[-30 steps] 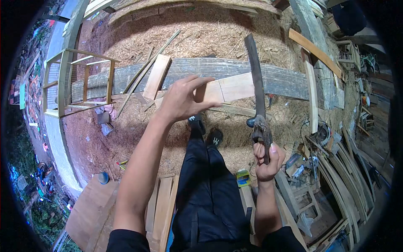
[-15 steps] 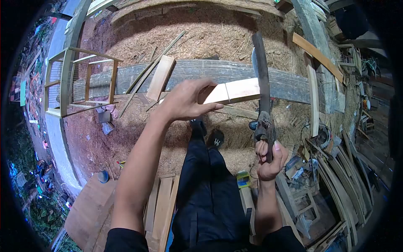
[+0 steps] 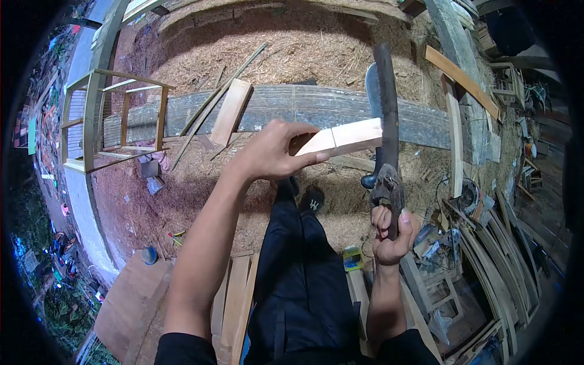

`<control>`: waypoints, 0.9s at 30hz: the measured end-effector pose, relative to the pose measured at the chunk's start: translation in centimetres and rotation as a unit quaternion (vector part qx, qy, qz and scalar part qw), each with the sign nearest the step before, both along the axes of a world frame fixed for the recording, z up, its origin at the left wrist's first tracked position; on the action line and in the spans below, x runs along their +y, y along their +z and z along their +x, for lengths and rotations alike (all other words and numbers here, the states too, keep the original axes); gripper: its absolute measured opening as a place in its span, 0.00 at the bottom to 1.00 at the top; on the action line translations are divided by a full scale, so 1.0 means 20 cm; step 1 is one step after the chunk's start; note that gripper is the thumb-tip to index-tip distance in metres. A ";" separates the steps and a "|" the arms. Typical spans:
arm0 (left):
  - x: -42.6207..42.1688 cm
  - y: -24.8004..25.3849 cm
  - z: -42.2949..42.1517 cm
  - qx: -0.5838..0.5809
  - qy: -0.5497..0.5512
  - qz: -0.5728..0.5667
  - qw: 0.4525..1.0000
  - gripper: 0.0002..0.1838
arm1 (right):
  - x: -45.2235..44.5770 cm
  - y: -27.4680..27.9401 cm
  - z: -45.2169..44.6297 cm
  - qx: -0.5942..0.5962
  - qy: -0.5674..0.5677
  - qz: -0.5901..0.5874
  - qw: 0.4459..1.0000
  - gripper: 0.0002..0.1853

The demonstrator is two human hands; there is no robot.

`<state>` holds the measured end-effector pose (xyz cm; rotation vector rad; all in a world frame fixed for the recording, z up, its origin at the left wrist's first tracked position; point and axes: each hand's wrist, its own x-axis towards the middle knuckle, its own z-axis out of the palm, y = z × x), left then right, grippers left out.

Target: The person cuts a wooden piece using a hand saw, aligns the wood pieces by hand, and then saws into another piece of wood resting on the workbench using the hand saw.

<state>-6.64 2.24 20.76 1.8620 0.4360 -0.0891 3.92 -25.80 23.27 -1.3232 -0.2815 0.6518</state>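
My left hand (image 3: 277, 151) grips the left end of a short pale wood block (image 3: 358, 135), thumb along the near side and fingers over the far side. A dark line runs across the block just beyond my fingertips. My right hand (image 3: 392, 236) is wrapped round the worn handle of a handsaw (image 3: 388, 103). Its long dark blade points away from me and stands upright in view, at the block's right end; I cannot tell whether they touch. Partly behind the saw lies a bluish blade with a black handle (image 3: 368, 181).
A weathered plank bench (image 3: 322, 100) crosses in front, carrying a loose board (image 3: 232, 111) and thin strips. A wooden frame (image 3: 161, 118) stands at left. Wood shavings (image 3: 255, 207) cover the ground. Long timber strips (image 3: 499, 255) are stacked at right.
The block has shifted slightly right and down with my left hand, tilting up a little at its right end. The saw has moved slightly right, and more of the bluish blade shows behind it.
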 end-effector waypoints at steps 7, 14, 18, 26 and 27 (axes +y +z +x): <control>-0.01 -0.02 0.01 -0.058 0.039 0.189 0.979 0.36 | -0.03 -0.01 0.00 0.004 0.010 -0.009 1.000 0.25; 0.00 -0.19 0.07 -0.064 0.119 0.322 0.937 0.36 | -0.03 -0.05 -0.01 0.034 0.009 -0.031 0.999 0.25; 0.07 -0.38 0.16 -0.040 0.159 0.344 0.925 0.36 | 0.02 -0.12 -0.03 0.048 0.027 -0.074 0.996 0.24; 0.21 -0.59 0.34 0.008 0.150 0.346 0.926 0.34 | 0.23 -0.30 0.01 0.033 0.050 -0.161 0.985 0.26; 0.22 -0.62 0.34 0.009 0.148 0.345 0.927 0.34 | 0.27 -0.30 0.03 0.053 0.049 -0.170 0.983 0.26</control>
